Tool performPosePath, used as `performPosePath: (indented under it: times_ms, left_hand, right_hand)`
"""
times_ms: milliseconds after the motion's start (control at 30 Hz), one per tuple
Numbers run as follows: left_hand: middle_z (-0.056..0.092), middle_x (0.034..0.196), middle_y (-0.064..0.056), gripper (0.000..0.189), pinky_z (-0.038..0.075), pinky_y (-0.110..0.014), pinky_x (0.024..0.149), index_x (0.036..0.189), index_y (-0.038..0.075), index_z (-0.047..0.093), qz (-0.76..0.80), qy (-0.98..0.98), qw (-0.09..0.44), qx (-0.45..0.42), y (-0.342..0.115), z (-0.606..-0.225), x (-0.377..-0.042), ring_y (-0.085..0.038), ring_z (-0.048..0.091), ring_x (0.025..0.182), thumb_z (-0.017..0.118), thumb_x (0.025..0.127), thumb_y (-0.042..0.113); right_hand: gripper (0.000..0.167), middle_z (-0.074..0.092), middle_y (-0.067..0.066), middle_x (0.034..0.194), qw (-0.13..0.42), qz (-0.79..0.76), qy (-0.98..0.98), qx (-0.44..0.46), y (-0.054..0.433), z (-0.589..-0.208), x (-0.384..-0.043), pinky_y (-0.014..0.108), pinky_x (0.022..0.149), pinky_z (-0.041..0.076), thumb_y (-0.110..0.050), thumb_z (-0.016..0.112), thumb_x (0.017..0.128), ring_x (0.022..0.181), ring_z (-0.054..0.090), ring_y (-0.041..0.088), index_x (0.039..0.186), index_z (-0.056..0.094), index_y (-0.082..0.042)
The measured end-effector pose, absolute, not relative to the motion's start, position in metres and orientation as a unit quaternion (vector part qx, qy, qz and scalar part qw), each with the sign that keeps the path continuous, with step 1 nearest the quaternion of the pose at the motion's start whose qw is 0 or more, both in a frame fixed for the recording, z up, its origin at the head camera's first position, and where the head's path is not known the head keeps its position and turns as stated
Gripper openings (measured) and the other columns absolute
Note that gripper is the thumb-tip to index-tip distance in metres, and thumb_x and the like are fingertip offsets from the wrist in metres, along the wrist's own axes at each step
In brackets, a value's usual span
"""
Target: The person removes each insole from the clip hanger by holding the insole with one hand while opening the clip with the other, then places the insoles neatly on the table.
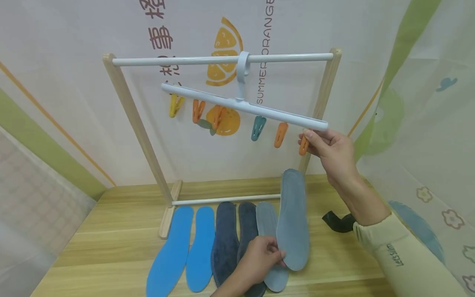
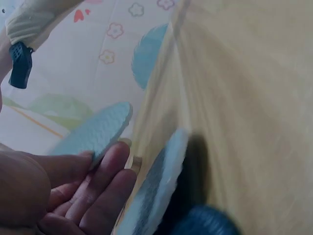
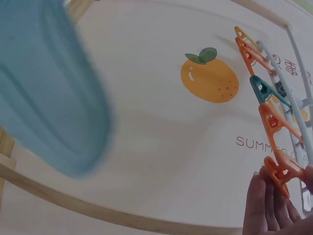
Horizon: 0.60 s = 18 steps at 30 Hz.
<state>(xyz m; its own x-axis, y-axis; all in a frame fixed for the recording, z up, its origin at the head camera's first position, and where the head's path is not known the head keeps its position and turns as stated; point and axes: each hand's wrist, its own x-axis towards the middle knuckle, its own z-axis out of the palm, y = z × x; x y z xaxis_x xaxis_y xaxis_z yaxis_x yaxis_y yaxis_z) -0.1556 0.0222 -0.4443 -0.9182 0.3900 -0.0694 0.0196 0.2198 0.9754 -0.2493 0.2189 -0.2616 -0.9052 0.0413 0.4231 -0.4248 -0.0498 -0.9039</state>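
A grey insole (image 1: 293, 222) stands raised off the tabletop, its lower left edge pinched by my left hand (image 1: 257, 256). The left wrist view shows thumb and fingers on the rim of this insole (image 2: 100, 129). My right hand (image 1: 337, 156) pinches an orange clip (image 1: 304, 145) at the right end of a white hanger (image 1: 241, 105). That end tilts down, and in the right wrist view the fingers are at the orange clip (image 3: 279, 176). The raised insole's upper end is below the clip, apart from it. Another grey insole (image 1: 265, 214) lies beside my left hand.
The hanger hooks over a white rod (image 1: 178, 61) on a wooden rack (image 1: 137, 128). Yellow, orange and teal clips (image 1: 258, 128) hang along it. Blue insoles (image 1: 174, 243) and dark insoles (image 1: 224, 243) lie on the wooden table (image 1: 111, 231). A black object (image 1: 338, 222) is near my right forearm.
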Motion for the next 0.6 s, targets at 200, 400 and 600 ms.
performPosePath:
  times_ms: [200, 400, 600]
  left_hand:
    - [0.074, 0.074, -0.021, 0.011, 0.062, -0.031, 0.061, 0.082, -0.001, 0.067, 0.629, 0.749, 0.179, 0.107, 0.028, -0.446, -0.147, -0.030, 0.075, 0.070, 0.069, 0.093, 0.002]
    - [0.074, 0.075, -0.021, 0.013, 0.064, -0.032, 0.062, 0.081, -0.001, 0.065, 0.640, 0.737, 0.207, 0.073, 0.033, -0.445, -0.144, -0.029, 0.076, 0.071, 0.069, 0.092, 0.002]
    - [0.075, 0.075, -0.022, 0.015, 0.063, -0.032, 0.061, 0.078, 0.001, 0.063, 0.634, 0.739, 0.222, 0.054, 0.037, -0.444, -0.141, -0.029, 0.077, 0.072, 0.070, 0.092, 0.004]
  right_hand:
    - [0.032, 0.079, -0.006, 0.089, 0.157, 0.715, -0.668, 0.136, 0.224, -0.263, -0.248, 0.019, 0.078, 0.062, -0.025, 0.075, 0.093, 0.083, 0.075, 0.005, 0.115, 0.071, -0.002]
    - [0.029, 0.078, -0.006, 0.090, 0.158, 0.715, -0.668, 0.134, 0.226, -0.262, -0.246, 0.019, 0.078, 0.062, -0.026, 0.075, 0.093, 0.081, 0.075, 0.006, 0.114, 0.072, -0.006]
    - [0.026, 0.078, -0.006, 0.091, 0.157, 0.714, -0.669, 0.136, 0.226, -0.261, -0.243, 0.019, 0.077, 0.062, -0.025, 0.074, 0.094, 0.081, 0.075, 0.005, 0.113, 0.072, -0.007]
